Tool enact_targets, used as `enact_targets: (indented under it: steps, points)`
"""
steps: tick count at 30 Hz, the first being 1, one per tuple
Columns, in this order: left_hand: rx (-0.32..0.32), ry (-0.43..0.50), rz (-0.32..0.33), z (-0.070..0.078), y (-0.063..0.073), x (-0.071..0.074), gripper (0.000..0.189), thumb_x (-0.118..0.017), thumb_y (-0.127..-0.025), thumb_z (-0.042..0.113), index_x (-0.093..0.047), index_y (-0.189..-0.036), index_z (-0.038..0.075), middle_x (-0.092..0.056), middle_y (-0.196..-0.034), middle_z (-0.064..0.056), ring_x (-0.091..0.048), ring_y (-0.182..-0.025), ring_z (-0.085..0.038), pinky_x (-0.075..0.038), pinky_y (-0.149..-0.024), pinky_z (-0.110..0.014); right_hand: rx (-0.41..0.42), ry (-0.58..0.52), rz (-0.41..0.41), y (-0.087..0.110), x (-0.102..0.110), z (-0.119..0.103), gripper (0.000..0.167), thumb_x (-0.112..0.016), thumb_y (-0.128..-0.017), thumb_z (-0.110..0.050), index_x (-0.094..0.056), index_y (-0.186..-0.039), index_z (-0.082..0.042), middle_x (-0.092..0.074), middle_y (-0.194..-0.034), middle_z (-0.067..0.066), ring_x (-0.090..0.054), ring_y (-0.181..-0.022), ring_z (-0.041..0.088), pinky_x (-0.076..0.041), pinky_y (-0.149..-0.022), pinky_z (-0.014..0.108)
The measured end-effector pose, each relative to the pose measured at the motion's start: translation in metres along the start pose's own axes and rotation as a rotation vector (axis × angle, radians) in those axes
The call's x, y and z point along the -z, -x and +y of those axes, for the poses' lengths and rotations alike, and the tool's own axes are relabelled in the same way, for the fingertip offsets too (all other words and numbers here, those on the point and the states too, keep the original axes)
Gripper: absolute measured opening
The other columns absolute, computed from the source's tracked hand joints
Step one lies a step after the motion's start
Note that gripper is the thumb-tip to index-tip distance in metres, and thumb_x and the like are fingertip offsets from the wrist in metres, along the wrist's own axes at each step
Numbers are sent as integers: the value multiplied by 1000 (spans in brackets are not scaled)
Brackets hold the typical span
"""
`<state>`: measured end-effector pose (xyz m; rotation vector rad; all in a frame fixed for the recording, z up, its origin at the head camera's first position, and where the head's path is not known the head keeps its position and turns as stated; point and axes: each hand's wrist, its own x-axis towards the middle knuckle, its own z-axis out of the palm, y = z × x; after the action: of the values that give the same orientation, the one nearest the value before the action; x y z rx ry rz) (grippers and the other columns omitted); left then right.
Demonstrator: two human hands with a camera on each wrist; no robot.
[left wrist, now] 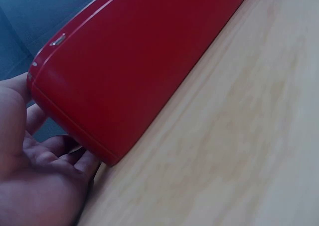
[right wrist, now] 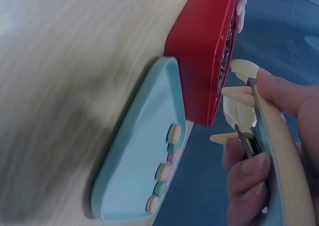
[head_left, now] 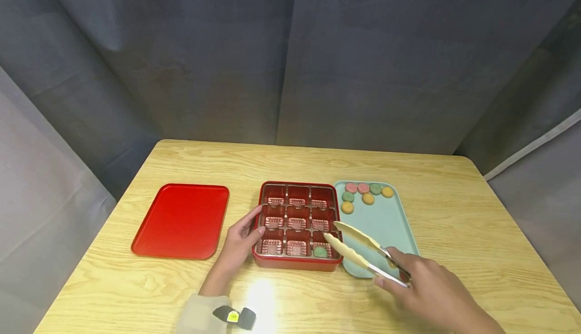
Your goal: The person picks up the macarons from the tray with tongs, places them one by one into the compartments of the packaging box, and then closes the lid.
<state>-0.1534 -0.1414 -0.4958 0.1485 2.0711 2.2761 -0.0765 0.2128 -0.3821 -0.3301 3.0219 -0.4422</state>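
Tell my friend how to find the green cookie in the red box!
On the table, find the red box split into nine, between the red tray and the pale blue tray. Look in its near right corner. The green cookie lies there, the only cookie in the box.

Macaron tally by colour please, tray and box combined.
Pink macarons: 2, both on the pale blue tray
Green macarons: 3, two on the tray, one in the red box
Yellow macarons: 3, all on the tray
Total: 8
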Motion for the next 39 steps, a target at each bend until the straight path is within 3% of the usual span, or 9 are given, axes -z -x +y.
enact_targets:
  steps: [5, 15, 19, 21, 23, 27, 30, 33, 39]
  points:
    - [-6, 1, 2, 1, 0, 0, 55, -61, -91, 12, -43, -142, 17, -39, -148, -5, -31, -139, -16, -28, -111, -24, -13, -8, 20, -10, 5, 10, 66, -60, -81, -62, -61, -123, -12, -41, -64, -8, -34, -52, 5, -28, -43, 23]
    - [-4, -2, 9, 1, -1, -1, 55, -60, -90, 9, -43, -142, 15, -39, -148, -5, -32, -138, -16, -28, -111, -23, -73, -68, -53, -32, 0, 46, 61, -55, -85, -60, -57, -118, -9, -42, -63, -2, -40, -55, 11, -28, -44, 26]
    - [-2, -7, 13, 1, -1, -1, 54, -60, -90, 9, -44, -142, 16, -38, -148, -5, -31, -138, -16, -28, -111, -24, -89, -79, -80, -41, -2, 60, 79, -54, -86, -60, -49, -132, 4, -63, -86, 17, -54, -69, 19, -38, -47, 31]
    - [5, -9, 15, 1, 0, -1, 54, -61, -90, 10, -44, -142, 18, -38, -148, -4, -31, -139, -16, -28, -111, -24, -98, -74, -101, -45, -3, 65, 86, -52, -87, -61, -42, -137, 9, -62, -106, 28, -57, -76, 24, -42, -50, 34]
    - [9, -9, 14, 1, 0, -1, 55, -61, -90, 11, -44, -142, 18, -38, -149, -4, -30, -139, -16, -27, -112, -25, -107, -71, -110, -49, -4, 70, 88, -51, -87, -61, -40, -137, 10, -59, -114, 31, -58, -77, 24, -42, -51, 34]
    - [12, -8, 12, 2, 1, -1, 55, -62, -90, 12, -43, -142, 17, -38, -149, -4, -30, -139, -17, -27, -112, -27, -118, -86, -119, -55, -8, 74, 89, -51, -87, -61, -38, -138, 11, -62, -88, 19, -49, -63, 17, -34, -46, 29]
    - [4, -4, 9, 1, 1, -1, 55, -61, -90, 12, -43, -142, 16, -38, -148, -5, -31, -139, -17, -26, -113, -28, -117, -92, -111, -59, -12, 77, 89, -52, -87, -60, -38, -138, 11, -50, -68, 6, -44, -56, 15, -31, -44, 28]
    - [-5, -4, 7, 1, 0, -1, 55, -61, -90, 11, -43, -142, 15, -38, -148, -5, -31, -139, -17, -26, -113, -28, -114, -87, -102, -62, -14, 77, 88, -52, -87, -60, -38, -137, 11, -52, -70, 5, -45, -57, 15, -31, -45, 28]
    - [-10, -10, 12, 1, 0, -1, 54, -61, -90, 10, -45, -141, 17, -38, -149, -5, -29, -140, -16, -24, -113, -26, -96, -66, -93, -69, -16, 75, 88, -53, -86, -61, -41, -136, 10, -63, -97, 20, -51, -68, 18, -34, -46, 28]
